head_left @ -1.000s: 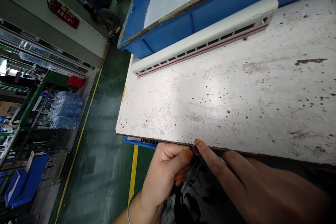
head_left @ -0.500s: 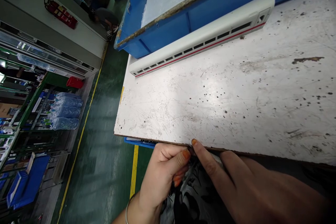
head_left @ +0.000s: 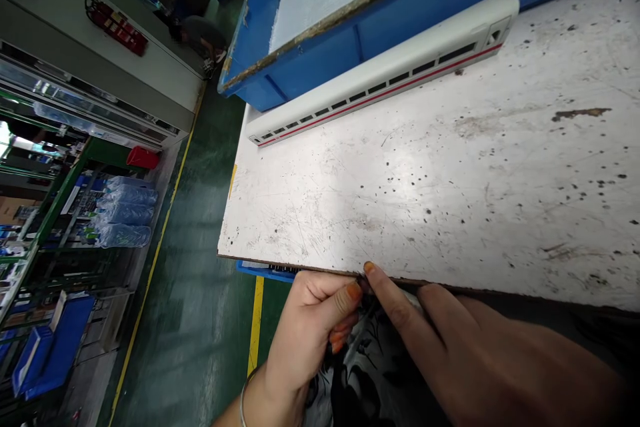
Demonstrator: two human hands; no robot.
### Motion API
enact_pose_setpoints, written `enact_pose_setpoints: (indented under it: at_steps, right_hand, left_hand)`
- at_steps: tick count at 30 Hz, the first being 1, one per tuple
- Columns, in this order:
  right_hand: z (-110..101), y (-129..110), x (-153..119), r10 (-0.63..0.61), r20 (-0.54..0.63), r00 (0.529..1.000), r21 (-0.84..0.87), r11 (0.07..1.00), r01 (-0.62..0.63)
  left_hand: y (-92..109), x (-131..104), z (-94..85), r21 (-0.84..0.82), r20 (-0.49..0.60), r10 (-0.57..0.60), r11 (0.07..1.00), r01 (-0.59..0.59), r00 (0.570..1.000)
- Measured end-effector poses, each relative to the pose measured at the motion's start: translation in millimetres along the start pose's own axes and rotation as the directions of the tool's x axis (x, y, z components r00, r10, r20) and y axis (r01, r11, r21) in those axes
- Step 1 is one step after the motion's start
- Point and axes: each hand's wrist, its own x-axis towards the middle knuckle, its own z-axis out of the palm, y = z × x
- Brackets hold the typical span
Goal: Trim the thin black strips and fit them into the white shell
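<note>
At the front edge of the white, scratched table (head_left: pixel 320 207), my left hand (head_left: pixel 311 330) is closed, its thumb pressed against the curled fingers. A tiny dark thing may be at those fingertips, too small to make out. My right hand (head_left: pixel 465 353) lies just to the right, its index finger stretched out with the tip on the table edge close to my left thumb. Its other fingers reach below the edge and are partly hidden. Further back, a white model train car (head_left: pixel 385 73) with dark windows and a red stripe lies on the table, apart from both hands.
A blue bin (head_left: pixel 320 60) with white sheets in it stands behind the train car. Another blue tray (head_left: pixel 265 271) shows under the table's left front edge. Left of the green floor (head_left: pixel 200 227) are shelves with bagged bottles (head_left: pixel 125 213); a person (head_left: pixel 200 37) crouches far back.
Both hands keep nearly the same pose at the table edge. The view has shifted very slightly; the train car and bin stay in place.
</note>
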Motion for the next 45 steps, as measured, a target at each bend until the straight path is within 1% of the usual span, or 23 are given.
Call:
enact_pose_setpoints:
  at_steps: [4, 8, 12, 15, 20, 27, 32, 38, 45]
  right_hand:
    - [4.8, 1.4, -3.8, 0.025, -0.039, 0.999, 0.018, 1.0, -0.024]
    - [7.9, 5.3, -7.4, 0.004, -0.077, 0.997, 0.046, 0.999, 0.0]
    - [6.3, 8.2, -6.9, -0.024, -0.046, 0.999, 0.059, 0.998, 0.027]
    - [4.8, 7.5, -5.1, -0.023, -0.023, 0.999, 0.053, 0.998, 0.024]
    - [4.7, 3.4, -3.8, 0.017, -0.04, 0.999, 0.037, 0.999, -0.016]
    - [3.2, 0.8, -4.0, -0.005, -0.014, 1.0, -0.003, 1.0, 0.005]
    - [2.5, 2.1, -2.9, 0.018, -0.023, 1.0, 0.017, 1.0, -0.018]
    - [7.2, 9.2, -6.2, -0.051, -0.048, 0.998, 0.075, 0.996, 0.054]
    - [4.6, 8.6, -4.8, -0.051, 0.001, 0.999, 0.082, 0.995, 0.05]
  left_hand:
    - [0.7, -0.3, -1.1, -0.018, 0.005, -0.001, 1.0, 0.001, 1.0]
    - [1.5, -0.4, -1.2, -0.015, 0.002, 0.003, 1.0, -0.003, 1.0]
    - [1.4, 0.1, -0.2, -0.016, -0.001, 0.005, 1.0, -0.005, 1.0]
    - [1.2, 0.4, 0.0, -0.006, 0.001, 0.006, 1.0, -0.006, 1.0]
    - [2.3, -0.8, -1.0, 0.004, -0.007, 0.001, 1.0, -0.001, 1.0]
    - [2.9, -0.7, -1.2, 0.017, -0.002, 0.008, 1.0, -0.008, 1.0]
    - [1.0, -0.4, -1.8, 0.012, 0.01, 0.011, 1.0, -0.011, 1.0]
    - [0.6, -0.1, -3.4, 0.035, 0.01, 0.003, 0.999, -0.003, 1.0]
    - [-1.1, 0.1, -4.0, 0.022, 0.021, 0.005, 1.0, -0.005, 1.0]
